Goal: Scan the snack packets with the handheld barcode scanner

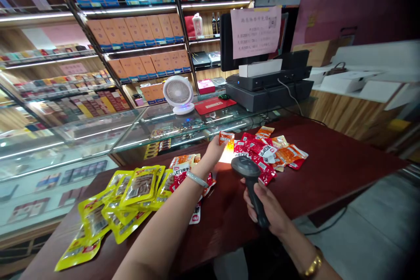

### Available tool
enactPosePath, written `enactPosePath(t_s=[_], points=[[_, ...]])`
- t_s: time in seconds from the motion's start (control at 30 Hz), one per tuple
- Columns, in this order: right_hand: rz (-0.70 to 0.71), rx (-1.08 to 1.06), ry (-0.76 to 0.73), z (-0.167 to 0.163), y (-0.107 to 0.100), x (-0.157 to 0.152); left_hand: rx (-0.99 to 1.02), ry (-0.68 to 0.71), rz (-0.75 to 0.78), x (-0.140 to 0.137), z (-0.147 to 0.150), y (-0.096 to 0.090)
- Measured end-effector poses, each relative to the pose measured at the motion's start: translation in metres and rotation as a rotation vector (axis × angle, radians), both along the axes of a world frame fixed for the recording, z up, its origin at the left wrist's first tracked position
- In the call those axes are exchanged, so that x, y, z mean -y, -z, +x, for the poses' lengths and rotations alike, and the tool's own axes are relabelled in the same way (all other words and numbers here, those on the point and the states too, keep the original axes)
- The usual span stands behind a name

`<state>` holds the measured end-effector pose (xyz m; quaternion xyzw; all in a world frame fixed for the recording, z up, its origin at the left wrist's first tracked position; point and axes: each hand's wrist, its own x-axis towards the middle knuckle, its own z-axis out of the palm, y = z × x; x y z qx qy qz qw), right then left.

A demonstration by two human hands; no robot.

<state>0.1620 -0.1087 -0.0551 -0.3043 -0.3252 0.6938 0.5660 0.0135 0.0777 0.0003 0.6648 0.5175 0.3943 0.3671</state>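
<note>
My left hand [215,148] is closed on a small orange snack packet [226,137], held up over the dark red table. Bright light from the scanner falls on and below that packet. In my right hand [267,205] is a black handheld barcode scanner [249,173], its head pointed toward the packet. Just beyond the scanner lies a pile of red and orange snack packets [259,153]. More red and white packets [180,173] lie under and beside my left forearm, partly hidden by it. A heap of yellow snack packets [138,188] spreads over the table's left part.
Behind the table [334,153] runs a glass display counter [127,124] with a white fan [179,94], a red mat [215,105] and a black register with a monitor [269,92]. Shelves of boxed goods [141,30] line the back wall. A cable [328,227] hangs at the right.
</note>
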Motion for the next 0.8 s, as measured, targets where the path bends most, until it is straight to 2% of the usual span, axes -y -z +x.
enactPosePath(t_s=[0.1,0.23,0.33,0.43,0.5,0.6,0.7,0.8], points=[[-0.002,0.009,-0.001,-0.001,-0.002,0.0,0.007,-0.014,-0.041,-0.001,0.003,0.0],[-0.004,0.013,0.0,0.0,-0.001,0.001,0.169,0.006,-0.233,0.003,0.017,0.003],[0.0,0.013,0.005,0.0,0.003,0.001,0.347,0.222,-0.347,0.01,0.033,0.004],[0.007,0.006,0.005,0.0,0.005,0.001,0.368,0.433,-0.383,0.015,0.041,0.002],[0.003,-0.01,-0.003,0.001,0.004,0.001,0.267,0.456,-0.333,0.015,0.036,-0.002],[-0.006,-0.024,-0.02,0.001,0.001,0.002,-0.01,0.365,-0.16,0.011,0.006,-0.013],[-0.015,-0.038,-0.048,0.003,-0.002,0.003,-0.366,0.286,-0.027,0.015,-0.042,-0.026],[-0.026,-0.055,-0.072,0.004,-0.005,0.003,-0.856,0.147,0.026,0.034,-0.085,-0.035]])
